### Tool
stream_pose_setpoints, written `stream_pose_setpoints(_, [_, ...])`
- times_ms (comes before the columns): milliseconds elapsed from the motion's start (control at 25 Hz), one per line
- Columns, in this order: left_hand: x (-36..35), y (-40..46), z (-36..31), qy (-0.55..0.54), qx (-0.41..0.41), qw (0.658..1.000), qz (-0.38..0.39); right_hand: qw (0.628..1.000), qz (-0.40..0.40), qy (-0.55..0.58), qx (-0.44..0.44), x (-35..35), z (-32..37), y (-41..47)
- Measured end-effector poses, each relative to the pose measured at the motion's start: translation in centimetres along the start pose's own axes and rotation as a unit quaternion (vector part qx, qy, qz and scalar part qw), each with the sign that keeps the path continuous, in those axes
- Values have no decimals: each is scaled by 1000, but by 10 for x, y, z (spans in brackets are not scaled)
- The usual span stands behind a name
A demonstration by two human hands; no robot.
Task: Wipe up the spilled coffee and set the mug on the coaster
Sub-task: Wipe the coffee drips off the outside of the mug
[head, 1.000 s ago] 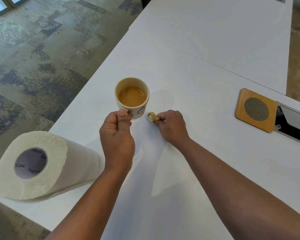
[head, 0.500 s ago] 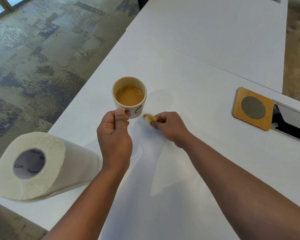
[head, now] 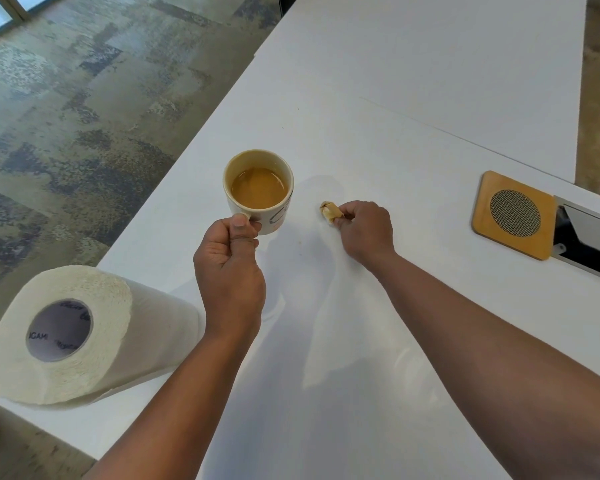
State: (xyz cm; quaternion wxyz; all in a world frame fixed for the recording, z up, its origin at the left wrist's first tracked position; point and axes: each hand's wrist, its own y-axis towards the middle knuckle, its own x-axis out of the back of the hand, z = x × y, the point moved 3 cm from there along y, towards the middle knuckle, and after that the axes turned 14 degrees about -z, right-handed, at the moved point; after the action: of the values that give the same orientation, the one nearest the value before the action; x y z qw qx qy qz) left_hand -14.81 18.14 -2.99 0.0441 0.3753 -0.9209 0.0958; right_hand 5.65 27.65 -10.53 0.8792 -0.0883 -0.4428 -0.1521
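Mug [head: 259,188] held coffee, gripped by left hand [head: 230,268]; right hand [head: 365,230] pinched stained paper wad [head: 330,211]; coaster [head: 513,214] well apart on worktop [head: 413,98].

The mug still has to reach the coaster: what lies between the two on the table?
In the head view, only the right hand pinching a stained paper wad lies between mug and coaster; otherwise bare table.

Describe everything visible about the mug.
The mug is a small off-white cup, seemingly ceramic, with a dark printed mark on its side and a coffee-stained inner wall. It stands upright, holding light brown coffee well below the rim. The left hand grips its handle. Whether its base touches the white table is unclear.
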Motion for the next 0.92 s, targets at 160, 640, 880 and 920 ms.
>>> stream_pose_setpoints(160, [0,0,0,-6,7,1000,2,990,74,-4,120,-16,22,-13])
stream_pose_setpoints(640, [2,-4,-11,-7,9,1000,6,954,247,-33,169,-9,15,-42])
stream_pose_setpoints(880, [2,-8,-13,-1,-3,1000,8,979,44,174,-97,11,-5,-24])
stream_pose_setpoints(920, [2,-8,-13,1,-4,1000,9,979,11,167,-116,13,-6,-17])
